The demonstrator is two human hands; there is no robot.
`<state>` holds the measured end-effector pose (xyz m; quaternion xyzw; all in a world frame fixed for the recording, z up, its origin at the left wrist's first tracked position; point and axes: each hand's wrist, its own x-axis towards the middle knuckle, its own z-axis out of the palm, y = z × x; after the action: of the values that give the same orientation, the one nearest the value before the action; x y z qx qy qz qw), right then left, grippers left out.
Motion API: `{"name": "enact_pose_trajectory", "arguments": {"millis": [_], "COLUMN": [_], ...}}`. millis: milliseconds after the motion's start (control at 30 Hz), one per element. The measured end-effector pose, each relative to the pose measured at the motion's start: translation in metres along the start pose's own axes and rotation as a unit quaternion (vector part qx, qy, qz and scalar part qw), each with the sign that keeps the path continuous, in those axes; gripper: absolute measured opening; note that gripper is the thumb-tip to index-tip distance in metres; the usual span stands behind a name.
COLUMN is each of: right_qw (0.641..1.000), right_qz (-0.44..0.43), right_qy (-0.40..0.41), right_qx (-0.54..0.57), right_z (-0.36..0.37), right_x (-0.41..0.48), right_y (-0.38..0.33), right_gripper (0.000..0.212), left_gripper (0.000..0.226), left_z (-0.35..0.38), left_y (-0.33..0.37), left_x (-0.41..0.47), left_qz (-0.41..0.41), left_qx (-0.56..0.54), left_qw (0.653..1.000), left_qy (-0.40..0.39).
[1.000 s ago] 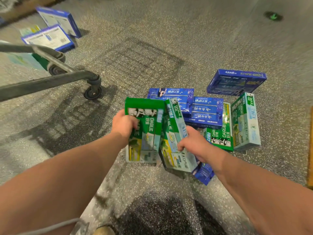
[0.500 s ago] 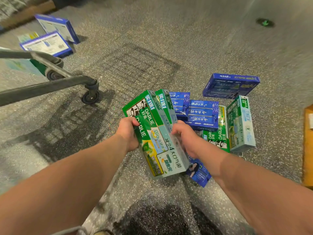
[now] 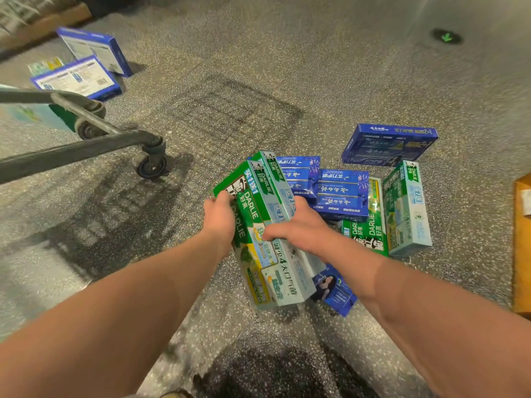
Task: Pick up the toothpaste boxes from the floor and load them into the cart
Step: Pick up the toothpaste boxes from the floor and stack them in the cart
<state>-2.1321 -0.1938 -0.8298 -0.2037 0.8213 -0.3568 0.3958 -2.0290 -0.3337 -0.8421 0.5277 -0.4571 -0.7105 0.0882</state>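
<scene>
Two green Darlie toothpaste boxes [image 3: 268, 225] are pressed side by side and held above the floor. My left hand [image 3: 219, 218] grips their left side. From the right, my right hand [image 3: 298, 224] grips them, thumb across the front face. Behind them on the floor lie several more boxes: blue ones [image 3: 342, 193], a separate blue box [image 3: 389, 145], green ones [image 3: 406, 208] and a blue box [image 3: 334, 290] under the held pair. The cart's grey lower frame [image 3: 86, 149] and a caster wheel [image 3: 150, 165] stand at the left; its basket is out of view.
Two blue-edged boxes [image 3: 83, 77] lie on the floor at the far left behind the cart. A brown cardboard edge [image 3: 521, 242] sits at the right border. A green floor marker [image 3: 445, 38] is at the far right. The speckled floor lies between cart and pile.
The two green boxes, held apart a second ago, have been brought together into one stack between both hands and tilted. The view has shifted slightly.
</scene>
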Motion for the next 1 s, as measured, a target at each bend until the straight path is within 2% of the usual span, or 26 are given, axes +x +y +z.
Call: {"name": "enact_pose_trajectory", "arguments": {"millis": [33, 67, 100, 133, 167, 200, 267, 333, 367, 400, 500, 567, 633, 700, 900, 1000], "right_qw": [1.000, 1.000, 0.999, 0.998, 0.995, 0.989, 0.966, 0.931, 0.918, 0.907, 0.883, 0.870, 0.865, 0.865, 0.858, 0.848], "right_qz": [0.000, 0.003, 0.004, 0.003, 0.002, -0.002, -0.021, -0.046, -0.056, -0.066, -0.083, -0.091, -0.102, -0.108, -0.125, -0.119], "right_qy": [0.009, 0.014, 0.012, 0.008, 0.002, -0.004, -0.021, -0.038, -0.047, -0.053, -0.054, -0.057, -0.061, -0.057, -0.008, 0.010], "right_qx": [-0.010, -0.024, -0.044, -0.070, -0.103, -0.145, -0.257, -0.359, -0.391, -0.412, -0.459, -0.481, -0.487, -0.486, -0.497, -0.517], "right_z": [-0.002, -0.003, -0.004, -0.005, -0.005, -0.006, -0.005, -0.003, -0.003, -0.002, -0.001, 0.000, 0.002, 0.003, -0.004, -0.010], "right_x": [0.001, 0.001, 0.000, -0.001, -0.002, -0.004, -0.006, -0.008, -0.009, -0.010, -0.014, -0.015, -0.015, -0.016, -0.011, -0.008], "right_y": [0.000, 0.001, 0.001, 0.001, 0.002, 0.002, 0.003, 0.004, 0.005, 0.005, 0.006, 0.006, 0.007, 0.007, 0.012, 0.022], "right_gripper": [0.082, 0.082, 0.081, 0.079, 0.079, 0.079, 0.086, 0.093, 0.094, 0.094, 0.099, 0.105, 0.103, 0.100, 0.109, 0.124], "left_gripper": [0.051, 0.061, 0.074, 0.084, 0.090, 0.095, 0.104, 0.108, 0.108, 0.109, 0.116, 0.120, 0.121, 0.111, 0.091, 0.095], "left_z": [0.001, 0.001, -0.001, -0.004, -0.009, -0.013, -0.018, -0.017, -0.016, -0.014, -0.008, -0.005, -0.002, -0.001, 0.000, 0.000], "left_y": [0.000, -0.001, -0.002, 0.000, 0.001, 0.001, 0.005, 0.005, 0.003, 0.000, -0.009, -0.012, -0.013, -0.013, -0.011, -0.008], "left_x": [0.001, 0.003, 0.006, 0.005, 0.005, 0.007, 0.007, 0.004, 0.002, 0.000, -0.004, -0.004, -0.002, 0.000, 0.001, 0.002], "left_qz": [0.053, 0.120, 0.193, 0.266, 0.341, 0.411, 0.483, 0.460, 0.436, 0.420, 0.407, 0.410, 0.417, 0.427, 0.433, 0.409], "left_qx": [0.069, 0.142, 0.228, 0.322, 0.412, 0.495, 0.621, 0.723, 0.761, 0.784, 0.813, 0.818, 0.810, 0.800, 0.789, 0.790], "left_qw": [0.996, 0.981, 0.952, 0.906, 0.843, 0.765, 0.615, 0.503, 0.462, 0.435, 0.393, 0.378, 0.385, 0.398, 0.426, 0.450], "left_qy": [0.029, 0.050, 0.058, 0.061, 0.053, 0.029, -0.052, -0.115, -0.131, -0.138, -0.138, -0.140, -0.144, -0.138, -0.087, -0.080]}}
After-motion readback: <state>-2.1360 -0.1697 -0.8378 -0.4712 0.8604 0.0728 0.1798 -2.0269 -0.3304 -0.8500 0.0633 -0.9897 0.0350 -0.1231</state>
